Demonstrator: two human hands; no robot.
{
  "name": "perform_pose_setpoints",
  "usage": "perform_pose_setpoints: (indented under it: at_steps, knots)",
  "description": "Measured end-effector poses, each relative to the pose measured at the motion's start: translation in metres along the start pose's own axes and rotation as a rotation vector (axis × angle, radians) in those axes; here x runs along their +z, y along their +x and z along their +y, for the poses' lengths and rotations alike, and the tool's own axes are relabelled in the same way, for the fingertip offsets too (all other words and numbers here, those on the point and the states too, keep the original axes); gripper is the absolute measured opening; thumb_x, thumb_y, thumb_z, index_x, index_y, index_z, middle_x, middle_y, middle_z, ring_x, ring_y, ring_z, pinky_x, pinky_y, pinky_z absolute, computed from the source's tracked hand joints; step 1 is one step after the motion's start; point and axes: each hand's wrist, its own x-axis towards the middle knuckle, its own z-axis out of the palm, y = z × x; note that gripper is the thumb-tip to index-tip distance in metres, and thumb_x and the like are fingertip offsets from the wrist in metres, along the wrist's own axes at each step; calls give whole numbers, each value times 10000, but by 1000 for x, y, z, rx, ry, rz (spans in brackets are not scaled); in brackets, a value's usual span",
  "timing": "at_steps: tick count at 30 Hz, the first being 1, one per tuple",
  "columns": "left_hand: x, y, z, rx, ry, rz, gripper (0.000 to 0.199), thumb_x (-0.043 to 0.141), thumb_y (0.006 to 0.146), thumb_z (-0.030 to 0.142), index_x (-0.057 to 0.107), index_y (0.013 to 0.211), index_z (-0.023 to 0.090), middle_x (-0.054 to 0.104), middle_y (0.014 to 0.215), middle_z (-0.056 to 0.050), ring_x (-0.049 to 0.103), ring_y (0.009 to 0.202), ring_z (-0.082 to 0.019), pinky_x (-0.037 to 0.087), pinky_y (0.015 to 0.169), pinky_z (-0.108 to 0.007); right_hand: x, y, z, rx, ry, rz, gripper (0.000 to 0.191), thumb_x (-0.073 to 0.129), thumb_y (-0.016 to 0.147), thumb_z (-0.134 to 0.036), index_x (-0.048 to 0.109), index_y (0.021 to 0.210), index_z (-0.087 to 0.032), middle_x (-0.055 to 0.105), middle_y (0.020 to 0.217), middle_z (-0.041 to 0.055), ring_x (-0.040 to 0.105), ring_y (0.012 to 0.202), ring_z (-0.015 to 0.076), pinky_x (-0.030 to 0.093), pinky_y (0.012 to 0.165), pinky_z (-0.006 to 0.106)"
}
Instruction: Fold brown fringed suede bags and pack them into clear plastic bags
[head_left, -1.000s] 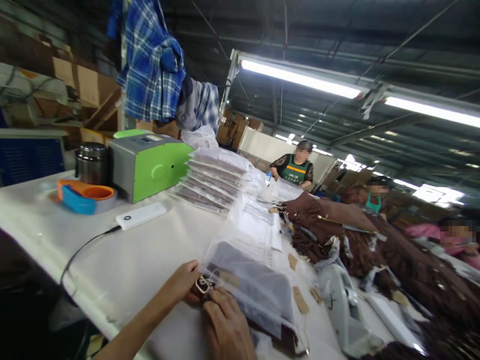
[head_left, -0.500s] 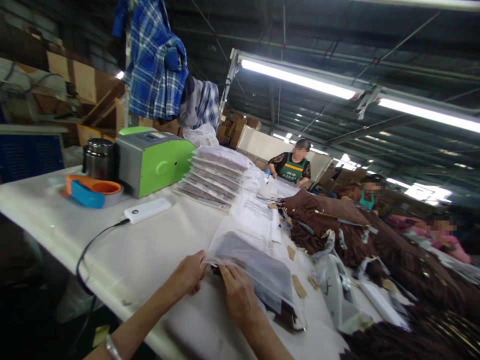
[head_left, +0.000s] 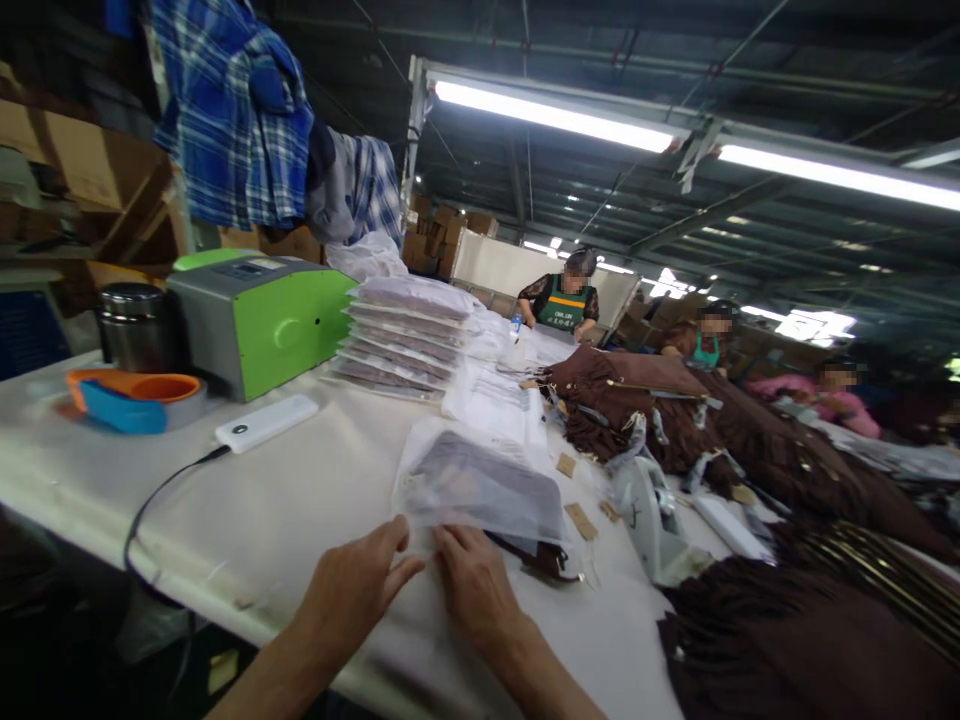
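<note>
A translucent plastic bag (head_left: 420, 460) lies on the white table in front of me, with a folded dark brown fringed-looking piece partly inside it. The brown end (head_left: 544, 560) sticks out at the near right, with a small metal fitting. At the bag's near left edge is my left hand (head_left: 356, 580), its thumb and index finger apart and nothing visible between them. My right hand (head_left: 480, 585) has its fingertips on the bag's near edge, closed on the plastic; the thumb is partly hidden.
Filled bags (head_left: 405, 335) are stacked behind, beside a green-grey machine (head_left: 292, 320). A power bank (head_left: 266, 420), tape rings (head_left: 142, 395) and a flask (head_left: 135, 320) stand left. Right are a tape dispenser (head_left: 652, 520), tags (head_left: 581, 520) and brown bags (head_left: 750, 620). Co-workers (head_left: 566, 300) sit beyond.
My left hand has let go of the bag's edge and opened its thumb. The bag lies flatter, covering more of the brown piece's near side. The view has shifted right.
</note>
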Motion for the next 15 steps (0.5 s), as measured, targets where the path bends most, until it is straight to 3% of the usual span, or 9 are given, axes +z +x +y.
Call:
perform_pose_setpoints:
  at_steps: [3, 6, 8, 11, 15]
  knots:
    - [24, -4, 36, 342, -95, 14, 140, 480, 926, 221, 613, 967, 234, 698, 969, -44, 668, 912, -223, 498, 788, -296, -39, -52, 22, 90, 74, 137, 237, 488, 928, -155, 657, 1081, -221, 706, 1051, 60, 650, 1000, 188, 533, 895, 323]
    - [57, 11, 71, 667, -121, 53, 326, 548, 860, 129, 579, 1176, 205, 648, 1211, -84, 607, 1100, -235, 470, 961, -327, -76, -93, 61, 398, 66, 297, 174, 517, 913, -256, 669, 982, -206, 703, 963, 69, 660, 924, 202, 538, 840, 337]
    - [80, 31, 93, 797, -95, 105, 430, 576, 851, 140, 520, 1277, 164, 576, 1331, -118, 532, 1225, -246, 417, 1050, -351, -90, -107, 88, 639, 100, 304, 239, 591, 833, -332, 665, 1004, -183, 701, 996, 95, 663, 924, 237, 542, 799, 355]
    - [108, 63, 122, 861, -30, 221, 413, 550, 887, 157, 504, 1297, 134, 562, 1344, -129, 502, 1261, -247, 388, 1081, -374, -93, -105, 113, 880, 204, 236, 364, 657, 700, -364, 672, 1004, -163, 718, 968, 109, 680, 871, 260, 536, 772, 356]
    - [128, 92, 148, 805, 19, 292, 266, 522, 926, 184, 575, 1187, 171, 627, 1227, -95, 574, 1155, -232, 424, 1031, -385, -81, -84, 125, 914, 315, 233, 191, 615, 704, -370, 686, 769, -205, 712, 743, 44, 671, 735, 225, 520, 748, 323]
